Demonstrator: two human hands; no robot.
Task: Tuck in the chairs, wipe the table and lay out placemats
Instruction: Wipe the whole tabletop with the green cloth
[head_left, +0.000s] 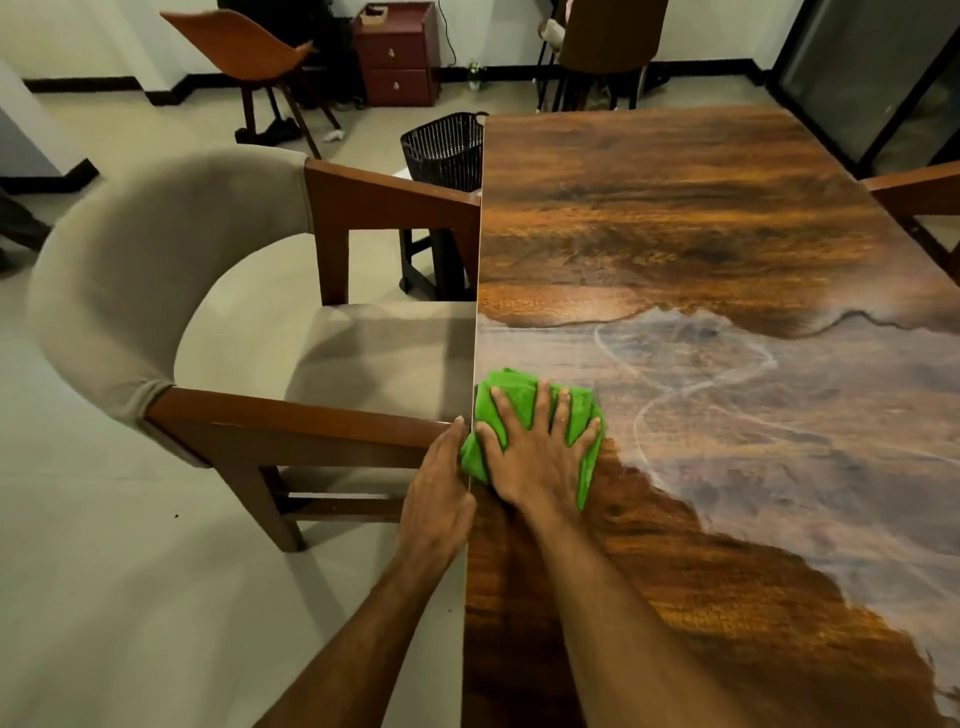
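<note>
At the near left edge of the surface (701, 208), a green microfibre cloth (519, 387) lies bunched under the right hand (537, 462). That hand is flat with its fingers spread wide, pressing down rather than gripping. The left hand (439, 499) is set against the outer edge just beside the cloth, its fingers extended along the edge. It holds nothing visible. Its thumb is hidden, and whether it touches the near arm of the beige upholstered chair (156, 260) cannot be told.

A pale damp film (779, 415) with curved wipe marks runs from the cloth to the right. The far half of the surface and the near strip by the forearms look dry, so wiping is judged to be partly done. No placemats are in view.

Handling assessment: the cloth is light, soft and limp, and it folds over itself. It is likely damp and should drag slightly on the glossy wood-grain top. A flat palm over the middle of the bunch suits wiping. To lift it, gather a loose fold at its far or right side.

The chair's arms reach the left edge. Another chair's wooden arm (914, 189) shows at the right. A black woven bin (447, 150) stands on the floor at the far left corner.
</note>
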